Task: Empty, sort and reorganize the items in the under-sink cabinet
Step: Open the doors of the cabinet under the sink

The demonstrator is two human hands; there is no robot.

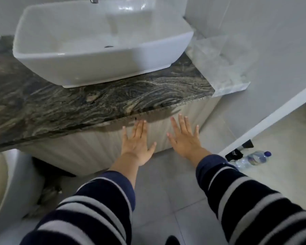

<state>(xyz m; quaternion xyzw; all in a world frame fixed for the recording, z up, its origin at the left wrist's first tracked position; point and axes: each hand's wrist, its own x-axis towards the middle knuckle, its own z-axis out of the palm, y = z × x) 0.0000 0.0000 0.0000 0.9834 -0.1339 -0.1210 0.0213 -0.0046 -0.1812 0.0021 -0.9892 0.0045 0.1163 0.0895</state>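
The under-sink cabinet, with a ribbed pale front, sits closed in the middle of the frame, below the dark veined countertop. In front of it the left hand and the right hand are stretched out, fingers spread wide, holding nothing. The white basin stands above. A plastic bottle lies on the floor at the right.

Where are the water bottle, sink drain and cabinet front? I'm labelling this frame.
water bottle (254,157): head view, clear body.
sink drain (108,46): head view, dark opening.
cabinet front (88,147): head view, ribbed panel.
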